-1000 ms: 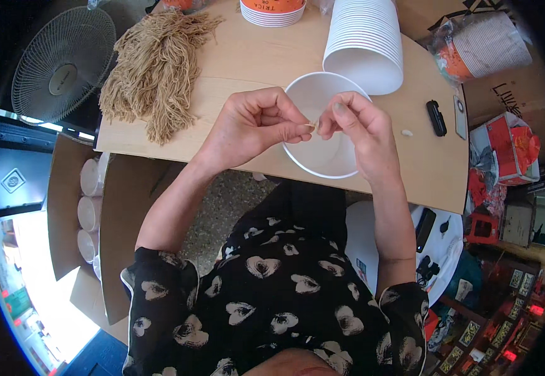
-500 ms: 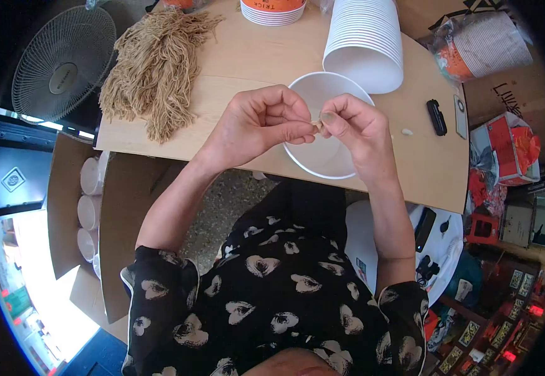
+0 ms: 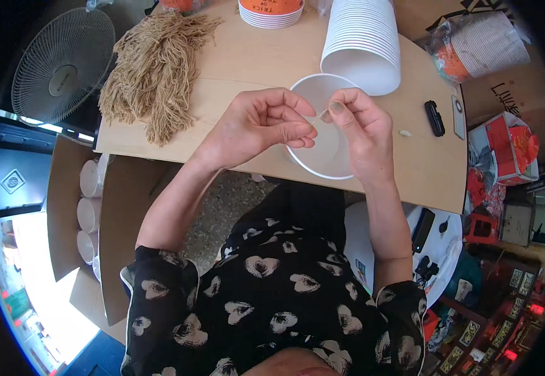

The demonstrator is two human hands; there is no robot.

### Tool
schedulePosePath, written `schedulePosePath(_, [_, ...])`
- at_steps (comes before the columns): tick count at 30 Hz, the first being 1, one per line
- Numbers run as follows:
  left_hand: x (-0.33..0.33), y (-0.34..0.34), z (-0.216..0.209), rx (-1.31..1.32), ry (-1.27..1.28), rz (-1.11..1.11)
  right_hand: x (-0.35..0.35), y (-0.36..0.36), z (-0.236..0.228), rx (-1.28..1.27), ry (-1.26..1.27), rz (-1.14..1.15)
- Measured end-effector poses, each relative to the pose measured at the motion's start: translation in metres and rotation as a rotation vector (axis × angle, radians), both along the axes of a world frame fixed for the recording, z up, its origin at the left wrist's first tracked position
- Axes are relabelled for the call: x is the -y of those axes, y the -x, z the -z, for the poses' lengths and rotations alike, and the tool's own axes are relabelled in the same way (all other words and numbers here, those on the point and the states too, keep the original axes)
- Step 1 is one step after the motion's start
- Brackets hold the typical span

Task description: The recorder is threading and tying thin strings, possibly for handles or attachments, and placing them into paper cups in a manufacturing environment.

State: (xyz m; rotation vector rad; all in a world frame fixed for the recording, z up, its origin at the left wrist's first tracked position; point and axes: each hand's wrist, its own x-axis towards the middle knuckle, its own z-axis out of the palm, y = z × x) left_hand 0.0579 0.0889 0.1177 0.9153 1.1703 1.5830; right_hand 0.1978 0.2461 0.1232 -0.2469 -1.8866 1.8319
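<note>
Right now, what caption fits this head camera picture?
Two hands pinch something tiny over a white bowl beside tan string.

This is looking like a small shop's packing corner: a stack of white paper bowls (image 3: 361,44) is standing on a plywood table (image 3: 247,69), boxed cups (image 3: 89,207) are waiting in a cardboard carton (image 3: 65,188), and packaged goods (image 3: 504,156) are crowding the floor beside a fan (image 3: 62,66).

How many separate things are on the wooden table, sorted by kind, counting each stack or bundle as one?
White round paper bowl under the hands: 1
Stacks of white bowls, lying and orange-banded: 2
Bundle of tan string: 1
Small black oblong object: 1
Small pale flat card: 1
Tiny pale piece: 1
Total: 7
</note>
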Motion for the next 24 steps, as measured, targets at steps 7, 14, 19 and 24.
schedulePosePath(7, [0.0,0.006,-0.004,0.124,-0.001,0.0,-0.022,-0.014,-0.016,0.294,-0.188,-0.34])
schedulePosePath(14, [0.0,0.007,-0.01,0.059,0.128,0.058,-0.017,-0.012,-0.016,0.057,-0.151,-0.11])
schedulePosePath(19, [-0.005,0.005,-0.01,-0.003,0.178,0.033,-0.013,-0.009,-0.013,0.002,-0.143,-0.046])
schedulePosePath(24, [-0.003,0.006,-0.005,-0.244,0.081,-0.104,-0.017,-0.005,-0.005,-0.095,-0.088,0.046])
